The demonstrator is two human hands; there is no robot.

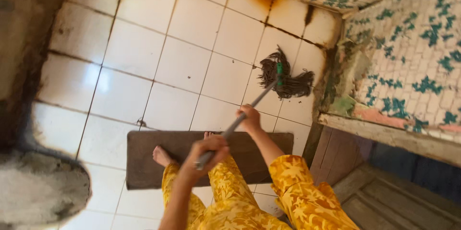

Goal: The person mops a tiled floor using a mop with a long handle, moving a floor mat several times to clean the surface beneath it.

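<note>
The left hand (207,151) is clenched around the near end of a grey metal mop handle (240,118), just above the person's yellow patterned trousers (230,196). Below and left of that grip, a bare foot (162,155) rests on a dark brown rectangular mat (144,162) lying on the white tiled floor (182,62). Further up the same handle, the right hand (249,118) grasps it mid-shaft, fingers wrapped tight. Beyond that grip, up and to the right, the handle runs to a dark stringy mop head (284,75) with what looks like a green collar, its strands spread on the tiles beside the green-and-white patterned wall (413,57).
</note>
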